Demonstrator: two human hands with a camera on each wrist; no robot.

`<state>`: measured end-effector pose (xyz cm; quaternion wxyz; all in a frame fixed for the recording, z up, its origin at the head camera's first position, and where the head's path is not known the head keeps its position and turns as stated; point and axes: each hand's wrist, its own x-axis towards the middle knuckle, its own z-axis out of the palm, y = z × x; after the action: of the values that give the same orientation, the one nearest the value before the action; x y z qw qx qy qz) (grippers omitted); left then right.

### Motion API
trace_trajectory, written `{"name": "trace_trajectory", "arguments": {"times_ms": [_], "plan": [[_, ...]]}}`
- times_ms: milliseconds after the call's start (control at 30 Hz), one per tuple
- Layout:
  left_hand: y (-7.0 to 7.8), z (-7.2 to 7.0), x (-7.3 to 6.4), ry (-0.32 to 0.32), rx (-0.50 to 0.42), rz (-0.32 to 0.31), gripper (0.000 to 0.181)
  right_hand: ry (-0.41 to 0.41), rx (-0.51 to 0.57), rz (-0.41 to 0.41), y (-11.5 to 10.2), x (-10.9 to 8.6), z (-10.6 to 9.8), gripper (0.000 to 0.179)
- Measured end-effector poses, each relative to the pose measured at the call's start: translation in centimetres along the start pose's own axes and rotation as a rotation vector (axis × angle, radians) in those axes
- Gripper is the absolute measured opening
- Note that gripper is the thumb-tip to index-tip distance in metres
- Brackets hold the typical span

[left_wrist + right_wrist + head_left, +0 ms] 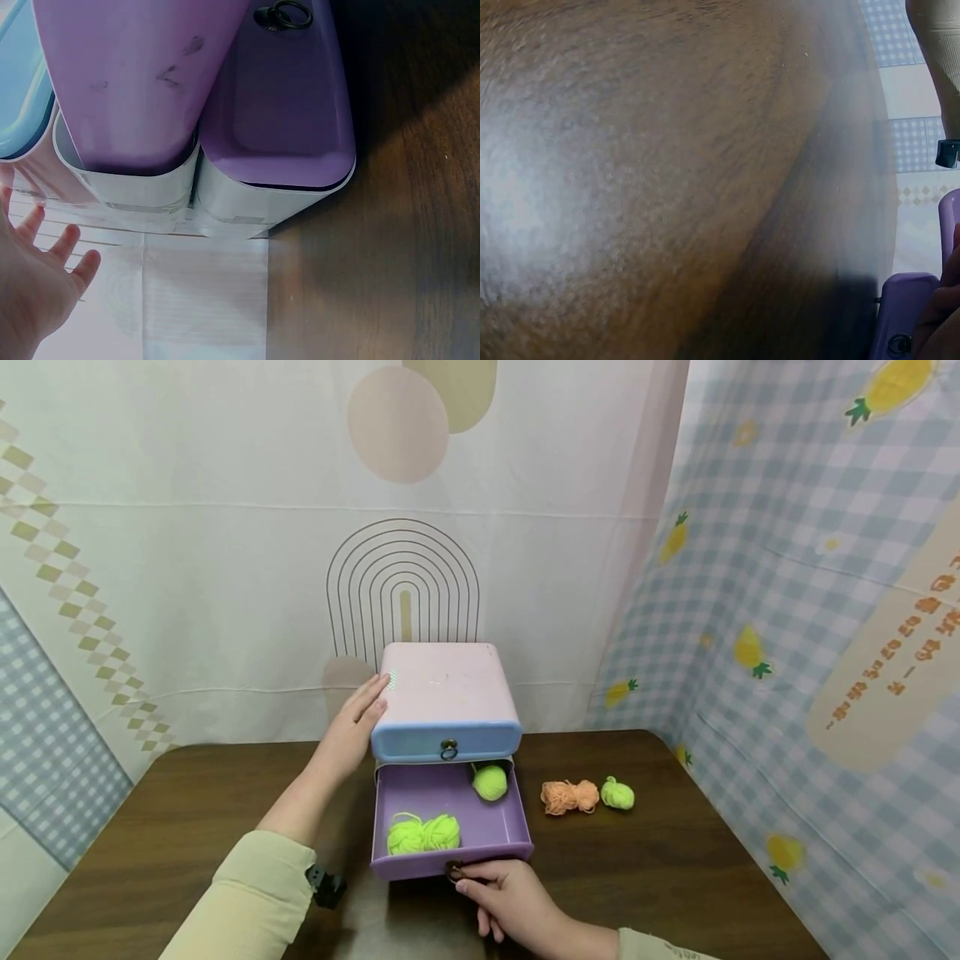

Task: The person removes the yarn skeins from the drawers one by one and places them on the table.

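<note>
A small drawer unit point(446, 681) with a pink top stands on the table. Its purple middle drawer point(427, 785) is pulled out, holding a neon yellow-green yarn skein point(423, 835) near the front and a green yarn ball point(491, 782) at the back right. My right hand point(517, 902) pinches the ring pull point(453, 872) on that drawer's front. My left hand point(348, 727) rests with extended fingers against the unit's upper left side. The blue top drawer point(480, 741) is closed, as is the lower purple drawer point(277, 112) in the left wrist view.
Right of the unit, an orange yarn skein point(570, 797) and a small green yarn ball point(618, 793) lie on the brown wooden table point(645, 877). A patterned cloth point(225, 610) hangs behind, and a checked cloth point(750, 568) hangs along the right.
</note>
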<state>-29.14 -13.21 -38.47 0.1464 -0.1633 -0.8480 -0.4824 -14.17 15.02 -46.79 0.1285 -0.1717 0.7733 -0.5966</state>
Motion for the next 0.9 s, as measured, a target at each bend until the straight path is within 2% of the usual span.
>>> {"name": "trace_trajectory", "arguments": {"times_ms": [200,500,733,900], "plan": [[-0.2,0.1,0.1,-0.001,-0.005,0.000,0.052,0.003,-0.010,-0.009,0.2,-0.2,-0.1,0.025],[-0.1,0.0,0.1,0.003,-0.007,0.005,0.052,-0.031,0.003,0.055,0.1,-0.7,-0.2,0.028],[0.0,0.1,0.1,0.006,-0.015,0.003,0.051,-0.066,0.014,0.056,0.3,-1.3,-0.1,0.028],[0.0,0.1,0.0,0.008,-0.014,0.000,0.051,-0.050,-0.002,0.045,0.4,-1.3,-0.1,0.027]]}}
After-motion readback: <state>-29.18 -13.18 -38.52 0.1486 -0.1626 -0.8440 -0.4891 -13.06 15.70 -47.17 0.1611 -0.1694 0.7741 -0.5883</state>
